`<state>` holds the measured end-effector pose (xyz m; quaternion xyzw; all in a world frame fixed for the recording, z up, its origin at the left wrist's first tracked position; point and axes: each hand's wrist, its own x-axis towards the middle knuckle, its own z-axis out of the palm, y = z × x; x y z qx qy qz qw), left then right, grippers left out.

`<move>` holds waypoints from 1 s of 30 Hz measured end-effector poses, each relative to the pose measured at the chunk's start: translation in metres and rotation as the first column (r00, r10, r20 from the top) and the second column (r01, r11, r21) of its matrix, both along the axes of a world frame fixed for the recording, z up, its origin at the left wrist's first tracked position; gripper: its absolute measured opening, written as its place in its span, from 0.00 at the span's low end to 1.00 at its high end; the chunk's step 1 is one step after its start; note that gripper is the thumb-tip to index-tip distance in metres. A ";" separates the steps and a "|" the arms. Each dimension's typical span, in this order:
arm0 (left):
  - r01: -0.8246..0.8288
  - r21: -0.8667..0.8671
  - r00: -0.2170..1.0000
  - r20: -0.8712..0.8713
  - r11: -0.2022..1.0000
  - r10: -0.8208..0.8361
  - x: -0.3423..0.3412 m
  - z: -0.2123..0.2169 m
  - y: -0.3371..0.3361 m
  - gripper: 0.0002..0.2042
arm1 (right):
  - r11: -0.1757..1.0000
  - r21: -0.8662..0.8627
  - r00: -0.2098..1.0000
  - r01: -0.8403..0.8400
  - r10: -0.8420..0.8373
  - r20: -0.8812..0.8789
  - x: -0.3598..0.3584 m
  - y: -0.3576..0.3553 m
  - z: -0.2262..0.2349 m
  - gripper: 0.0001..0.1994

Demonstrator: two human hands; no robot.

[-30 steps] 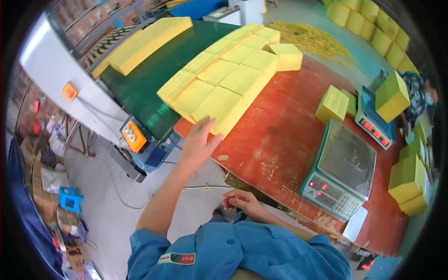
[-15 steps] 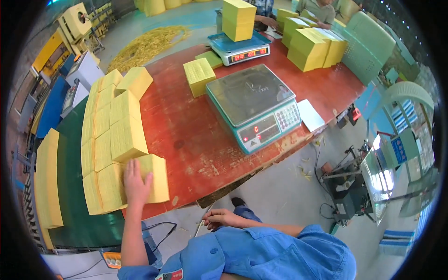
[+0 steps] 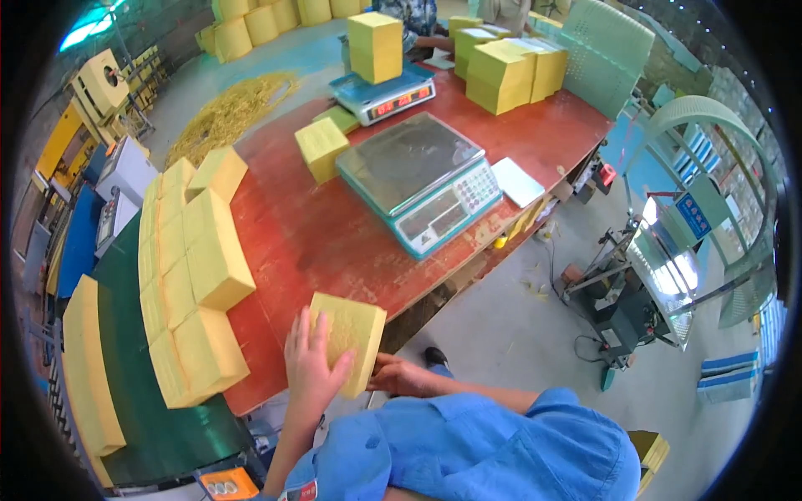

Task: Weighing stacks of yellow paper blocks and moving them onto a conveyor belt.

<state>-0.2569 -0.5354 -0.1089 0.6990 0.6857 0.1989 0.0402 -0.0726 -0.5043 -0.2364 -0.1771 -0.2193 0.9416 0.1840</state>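
Note:
Between my two hands is a stack of yellow paper (image 3: 349,334), tilted, at the front edge of the red table. My left hand (image 3: 312,359) grips its left side, fingers along the upper edge and thumb across the face. My right hand (image 3: 399,376) is at its lower right edge, with the fingertips partly hidden behind it. Left of them, more yellow paper stacks (image 3: 219,255) stand in rows beside a green surface (image 3: 138,376). A platform scale (image 3: 418,179) with a dark tray sits bare on the table ahead.
Farther back, a second scale (image 3: 384,96) carries a yellow stack (image 3: 375,50). A single stack (image 3: 322,149) and a white card (image 3: 518,182) flank the nearer scale. Other people stand at the far side. A green chair (image 3: 693,125) and a metal stand (image 3: 622,288) are to the right.
The nearest paper stack has left the row at the left and moved rightward in my left hand. My right hand has come against it. The view has shifted a little.

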 end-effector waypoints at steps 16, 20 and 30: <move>-0.113 -0.098 0.896 0.420 0.989 0.144 0.069 -0.016 0.154 0.23 | 0.135 0.983 0.861 0.126 -0.507 -0.041 0.109 0.190 0.156 0.07; -0.230 0.142 0.683 0.729 0.963 0.056 0.155 0.019 0.283 0.23 | -0.111 0.971 0.688 0.213 -0.689 -0.229 0.138 0.285 0.184 0.10; -0.033 0.026 -0.740 0.672 0.999 -0.042 0.211 0.020 0.406 0.21 | -0.511 0.822 0.551 -0.252 -0.774 -0.313 0.134 0.462 0.208 0.09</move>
